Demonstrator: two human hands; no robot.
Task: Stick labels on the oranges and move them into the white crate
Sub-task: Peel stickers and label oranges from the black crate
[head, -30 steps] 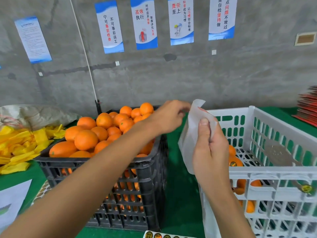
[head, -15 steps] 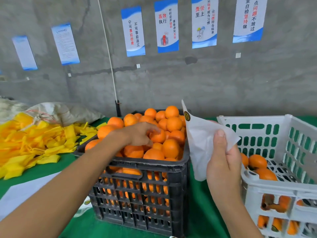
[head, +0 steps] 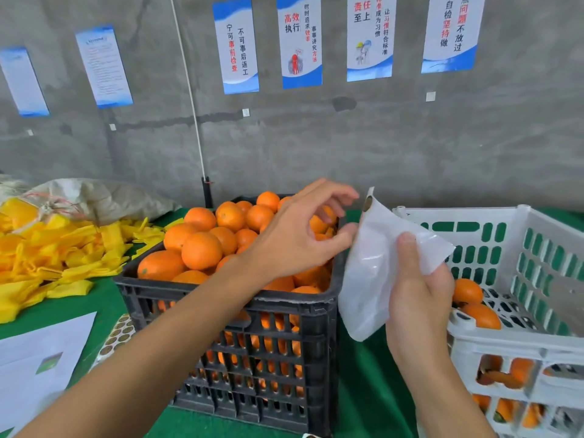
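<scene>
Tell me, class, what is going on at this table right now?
A person is labelling oranges. The right hand grips a white label backing sheet with one round label left at its top corner. The left hand reaches toward it, fingers curled, holding nothing, above the full black crate. A few oranges lie in the white crate.
</scene>
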